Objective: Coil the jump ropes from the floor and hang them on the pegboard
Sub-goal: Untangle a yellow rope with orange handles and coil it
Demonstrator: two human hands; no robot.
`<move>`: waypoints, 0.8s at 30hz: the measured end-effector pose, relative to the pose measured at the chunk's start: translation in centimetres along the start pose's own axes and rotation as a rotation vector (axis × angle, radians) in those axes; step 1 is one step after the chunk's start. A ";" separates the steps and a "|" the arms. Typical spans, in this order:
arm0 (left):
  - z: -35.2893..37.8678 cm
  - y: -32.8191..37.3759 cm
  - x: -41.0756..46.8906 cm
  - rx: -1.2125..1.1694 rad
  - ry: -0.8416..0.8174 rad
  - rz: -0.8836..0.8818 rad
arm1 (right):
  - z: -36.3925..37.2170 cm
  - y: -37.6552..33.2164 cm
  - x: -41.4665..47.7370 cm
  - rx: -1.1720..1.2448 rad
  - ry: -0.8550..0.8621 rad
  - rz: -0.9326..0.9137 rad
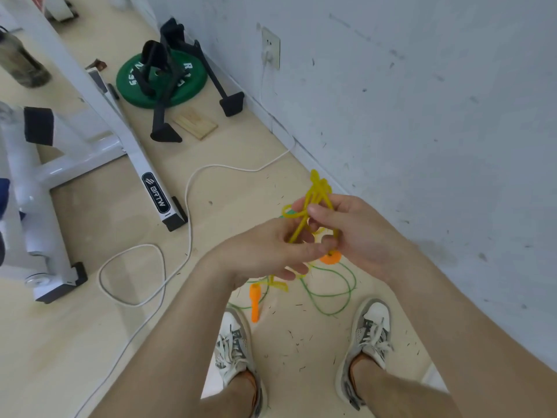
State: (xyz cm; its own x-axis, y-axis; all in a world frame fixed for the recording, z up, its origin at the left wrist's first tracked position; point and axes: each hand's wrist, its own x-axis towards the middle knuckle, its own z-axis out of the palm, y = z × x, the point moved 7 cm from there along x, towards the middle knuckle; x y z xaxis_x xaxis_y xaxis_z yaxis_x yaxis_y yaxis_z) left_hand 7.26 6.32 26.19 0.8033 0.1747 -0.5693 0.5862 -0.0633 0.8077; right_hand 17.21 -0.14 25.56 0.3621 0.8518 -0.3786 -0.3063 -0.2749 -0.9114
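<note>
A yellow jump rope (316,191) is bunched into several loops at waist height, with a loop end sticking up beyond my fingers. My right hand (352,233) grips the bundle of loops. My left hand (271,251) pinches a strand of the same rope just below. An orange handle (331,258) shows under my right hand. On the floor between my shoes lies a thin green jump rope (331,300) in loose curves with an orange handle (255,303). No pegboard is in view.
A white cable (187,206) runs from a wall socket (270,49) across the floor. A white machine frame (129,152) stands at left. A green weight plate (162,79) with black stands and a wooden block (196,122) lie near the wall (422,116).
</note>
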 end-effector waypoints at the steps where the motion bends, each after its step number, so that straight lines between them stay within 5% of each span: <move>1: 0.1 -0.1 -0.1 -0.065 -0.010 -0.004 | 0.3 -0.5 -0.4 -0.106 -0.030 -0.021; 5: -2.2 0.0 0.0 -0.298 0.248 -0.005 | 0.3 -2.1 -1.2 -0.375 0.056 -0.135; 8: -4.6 0.1 -0.1 -0.253 0.603 0.039 | 0.9 -1.8 -1.0 -0.915 0.159 -0.337; 12: -3.1 1.6 0.4 -0.418 0.473 0.155 | 3.0 -2.1 -1.4 -1.168 0.150 -0.577; 15: -3.1 2.6 -0.1 -0.344 0.526 0.307 | 2.1 -1.3 -1.1 -0.810 0.051 -0.262; 18: -2.8 3.0 -1.5 -0.272 0.441 0.398 | -0.2 -0.1 -2.0 0.106 0.018 0.135; 20: -1.6 3.4 -3.2 -0.284 0.294 0.409 | -1.0 -0.8 -3.4 0.484 0.058 0.215; 24: 3.6 4.5 -6.7 -0.181 0.037 0.371 | 1.4 -3.8 -6.6 0.387 0.039 0.156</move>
State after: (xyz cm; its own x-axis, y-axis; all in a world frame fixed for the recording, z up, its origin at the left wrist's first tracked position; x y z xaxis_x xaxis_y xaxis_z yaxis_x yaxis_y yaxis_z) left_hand 4.88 1.30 33.11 0.9503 0.2081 -0.2315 0.2272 0.0447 0.9728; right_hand 14.76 -4.08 31.78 0.3161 0.7934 -0.5201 -0.6659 -0.2050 -0.7173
